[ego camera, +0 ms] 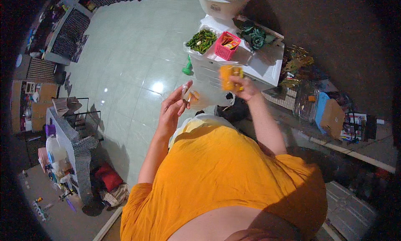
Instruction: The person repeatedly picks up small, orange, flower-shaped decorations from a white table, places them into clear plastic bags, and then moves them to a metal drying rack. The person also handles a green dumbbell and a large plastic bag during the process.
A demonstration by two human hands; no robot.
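Observation:
My left hand [171, 109] grips a clear plastic bag [208, 98] by its edge, in front of my waist. Small orange items [193, 96] show through the bag close to my fingers; what they are is unclear. Up and to the right, my right hand [246, 88] holds an orange-yellow packet [228, 77], blurred, above the near side of the white table. On that table [272, 67], beyond the packet, stands a pink plastic basket [226, 46] with small sachets in it. Left of the basket lie green chillies [203, 41] on a plastic bag.
Dark green leafy vegetables [257, 39] lie at the table's back right. A white tub [221, 4] is behind them. A green dumbbell-shaped object [188, 67] is beside the table. To the right are a cardboard box [332, 119] and a clear plastic container [305, 101]. A cloth-covered shelf [80, 153] stands left.

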